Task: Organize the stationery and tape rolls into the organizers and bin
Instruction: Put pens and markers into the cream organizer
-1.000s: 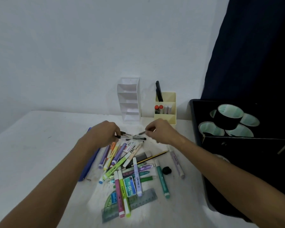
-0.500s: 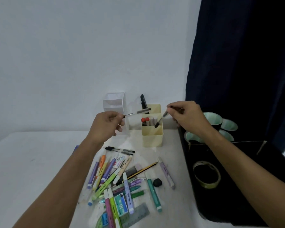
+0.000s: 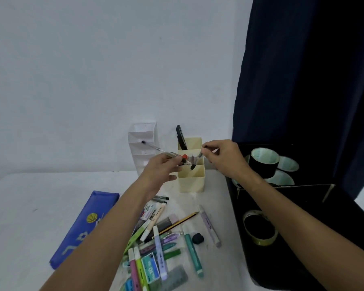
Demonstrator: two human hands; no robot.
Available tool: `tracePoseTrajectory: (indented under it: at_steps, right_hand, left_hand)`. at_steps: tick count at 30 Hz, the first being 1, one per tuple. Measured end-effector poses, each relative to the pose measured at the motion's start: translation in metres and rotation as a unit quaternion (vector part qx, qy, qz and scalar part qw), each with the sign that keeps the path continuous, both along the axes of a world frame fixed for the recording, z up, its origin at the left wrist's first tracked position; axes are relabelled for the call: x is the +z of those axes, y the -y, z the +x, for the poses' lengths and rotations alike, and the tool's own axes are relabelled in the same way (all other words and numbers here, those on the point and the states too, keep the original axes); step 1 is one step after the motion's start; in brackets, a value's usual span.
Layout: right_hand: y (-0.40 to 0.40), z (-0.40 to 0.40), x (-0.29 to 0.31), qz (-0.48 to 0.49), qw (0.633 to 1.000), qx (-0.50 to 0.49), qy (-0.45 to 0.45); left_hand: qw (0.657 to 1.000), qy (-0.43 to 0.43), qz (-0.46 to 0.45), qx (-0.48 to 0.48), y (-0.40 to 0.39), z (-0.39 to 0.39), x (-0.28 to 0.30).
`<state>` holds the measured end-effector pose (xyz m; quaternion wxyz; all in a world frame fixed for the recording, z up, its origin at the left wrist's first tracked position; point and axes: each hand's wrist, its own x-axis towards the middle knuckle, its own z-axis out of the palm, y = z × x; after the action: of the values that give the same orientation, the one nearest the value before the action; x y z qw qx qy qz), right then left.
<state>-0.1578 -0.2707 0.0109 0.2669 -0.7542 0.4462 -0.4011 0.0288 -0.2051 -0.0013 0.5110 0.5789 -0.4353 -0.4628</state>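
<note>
My left hand (image 3: 163,171) pinches a clear pen (image 3: 156,149) that slants up to the left, its lower tip at the cream organizer (image 3: 191,181). My right hand (image 3: 223,159) pinches a second pen (image 3: 195,161) whose dark tip points down into the organizer's front compartment. The organizer holds a black item at the back and red-capped items in the middle. A white tiered organizer (image 3: 143,141) stands behind my left hand. A heap of markers and pens (image 3: 156,238) lies on the white table (image 3: 29,206). The black bin (image 3: 303,206) at right holds tape rolls (image 3: 263,162).
A blue pencil case (image 3: 82,227) lies left of my forearm. A pencil (image 3: 181,220), a black eraser (image 3: 198,238), a teal marker (image 3: 192,253) and a grey ruler (image 3: 174,278) lie near the heap. A yellowish tape roll (image 3: 259,227) sits in the bin's near section. A dark curtain hangs at right.
Both hands lifted a pen each off the table and carried them to the cream organizer. My left hand's pen now tilts tip-down toward it; the right pen's tip has dipped inside.
</note>
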Motion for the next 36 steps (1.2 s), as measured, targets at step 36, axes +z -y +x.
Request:
tracePoseTrajectory:
  at_steps: [36]
  right_hand:
    - [-0.003,0.056,-0.057,0.046,0.992,0.061,-0.104]
  left_hand:
    - [0.881,0.472,-0.004,-0.031,0.042,0.023,-0.052]
